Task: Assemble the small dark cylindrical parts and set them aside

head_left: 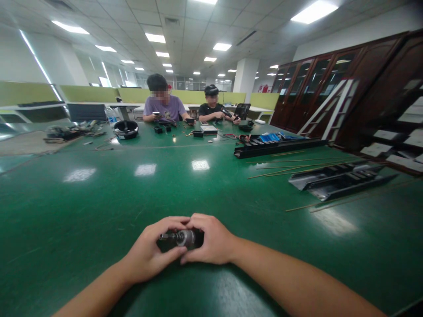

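Note:
Near the front of the green table (158, 193), my two hands meet around a dark, rounded metal part (186, 238) with a silvery collar and a narrow tip pointing left. My right hand (213, 240) curls around its right end, fingers and thumb closed on it. My left hand (153, 251) curves around the tip side, its thumb and fingers reaching the right hand's fingertips. The undersides of the part and some of the finger contact are hidden, and its exact kind does not show.
Black metal channels (280, 146) and thin brass-coloured rods (280, 171) lie to the right, with shorter channels (343, 179) nearer. Across the table sit two people (165, 108) handling small devices. A black headset-like ring (126, 130) and tangled gear (74, 130) lie far left.

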Demonstrator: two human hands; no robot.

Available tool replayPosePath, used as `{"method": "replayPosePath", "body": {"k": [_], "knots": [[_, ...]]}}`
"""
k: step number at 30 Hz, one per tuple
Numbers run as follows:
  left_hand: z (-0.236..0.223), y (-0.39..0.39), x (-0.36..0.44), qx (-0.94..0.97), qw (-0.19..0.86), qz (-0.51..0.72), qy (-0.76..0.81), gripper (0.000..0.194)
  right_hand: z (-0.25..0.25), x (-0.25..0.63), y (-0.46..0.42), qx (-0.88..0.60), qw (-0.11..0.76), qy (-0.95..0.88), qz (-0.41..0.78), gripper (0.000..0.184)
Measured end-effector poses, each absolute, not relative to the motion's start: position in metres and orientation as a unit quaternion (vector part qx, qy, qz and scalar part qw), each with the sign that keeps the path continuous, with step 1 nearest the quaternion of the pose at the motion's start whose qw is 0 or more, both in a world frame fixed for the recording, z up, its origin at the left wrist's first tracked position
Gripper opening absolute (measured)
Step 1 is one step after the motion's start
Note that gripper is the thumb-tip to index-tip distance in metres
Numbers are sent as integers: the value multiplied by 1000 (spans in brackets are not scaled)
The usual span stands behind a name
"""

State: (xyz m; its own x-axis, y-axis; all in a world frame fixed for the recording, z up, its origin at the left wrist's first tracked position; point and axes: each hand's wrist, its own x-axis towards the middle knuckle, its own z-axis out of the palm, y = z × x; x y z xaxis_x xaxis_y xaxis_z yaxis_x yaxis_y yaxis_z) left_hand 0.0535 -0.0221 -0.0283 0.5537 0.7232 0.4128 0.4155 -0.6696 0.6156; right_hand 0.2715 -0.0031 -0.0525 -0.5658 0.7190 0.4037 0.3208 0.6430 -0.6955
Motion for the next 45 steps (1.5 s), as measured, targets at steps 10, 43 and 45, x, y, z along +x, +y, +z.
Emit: {"method": "replayPosePath", "body": {"k": [10, 43, 45], "knots": [[-34, -18, 49, 845, 204, 366, 334, 35, -50, 274, -3, -345, 359, -818, 286, 49], [-46, -7, 41, 849, 146, 328, 388, 44, -47, 274, -4, -379, 375, -798, 282, 32], [-46, -7, 41, 850, 154, 327, 384, 34, -47, 274, -4, -379, 378, -797, 278, 30]]}}
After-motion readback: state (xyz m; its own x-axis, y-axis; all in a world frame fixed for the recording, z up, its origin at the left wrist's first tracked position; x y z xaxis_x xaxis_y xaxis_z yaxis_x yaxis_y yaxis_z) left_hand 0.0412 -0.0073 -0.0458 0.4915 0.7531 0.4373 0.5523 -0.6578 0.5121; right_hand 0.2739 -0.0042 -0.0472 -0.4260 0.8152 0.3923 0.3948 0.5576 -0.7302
